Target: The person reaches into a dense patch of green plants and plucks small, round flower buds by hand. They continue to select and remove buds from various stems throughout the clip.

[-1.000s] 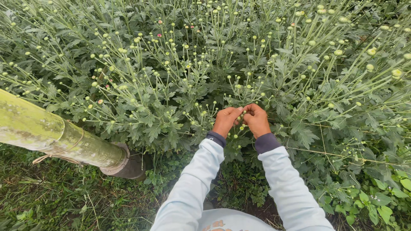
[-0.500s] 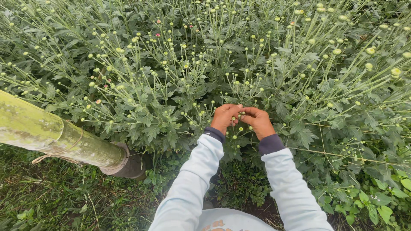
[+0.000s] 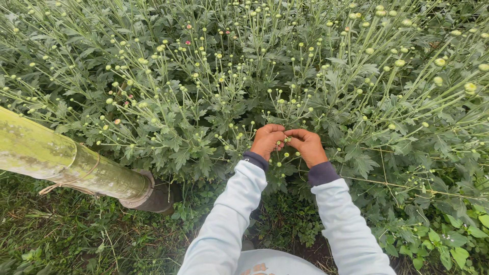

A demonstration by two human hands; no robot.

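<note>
Flower bud (image 3: 288,138), small, round, pale green, sits between the fingertips of both hands at the near edge of the flower bed (image 3: 214,76), roughly midway along that edge. Left hand (image 3: 268,141) and right hand (image 3: 307,146) meet knuckle to knuckle over it, fingers curled inward to a narrow pinch; whether each hand pinches the bud itself or the stem just under it cannot be told, since the fingers cover the join. The stem (image 3: 283,158) drops from the bud toward the person, its long axis running near to far and leaning slightly left, bud end pointing away and up; its lower run is lost among leaves between the wrists. Palms face down and away, so the inner grip is hidden. Both forearms in pale blue sleeves (image 3: 232,214) with dark cuffs, cut off at the bottom edge of the view. Bed is dense with upright stems tipped with closed green buds, a few showing pink at the far left; the far and right parts run out of frame. Bamboo pole (image 3: 66,163), greenish, lies slanted across the bed's near left corner, its left end cut off, a cord tied round it. Grass (image 3: 76,239) below it.
</note>
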